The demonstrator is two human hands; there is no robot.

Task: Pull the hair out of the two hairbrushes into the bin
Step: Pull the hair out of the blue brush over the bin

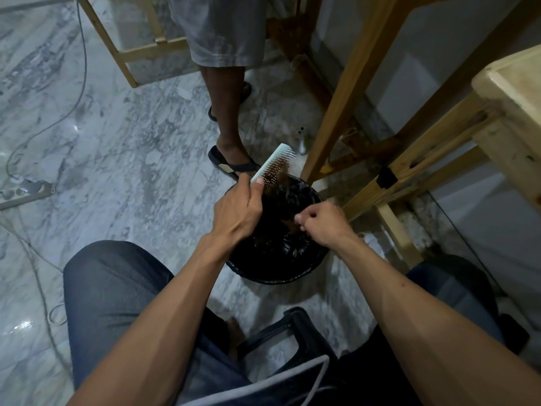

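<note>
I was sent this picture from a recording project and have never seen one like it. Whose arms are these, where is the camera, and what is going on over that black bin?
There is no machine here. The camera sits on a seated person's head and looks forward and down, so the two bare arms reaching into view are that person's own. The left hand grips a pale blue hairbrush by its handle, held above the bin, which stands on the marble floor and is lined with a black bag. Brown hair is caught in the bristles. The right hand is over the bin with its fingers pinched on what looks like a small brown tuft. A second person's legs, in sandals, stand just beyond the bin, among wooden frames. Only one brush is visible.
</note>
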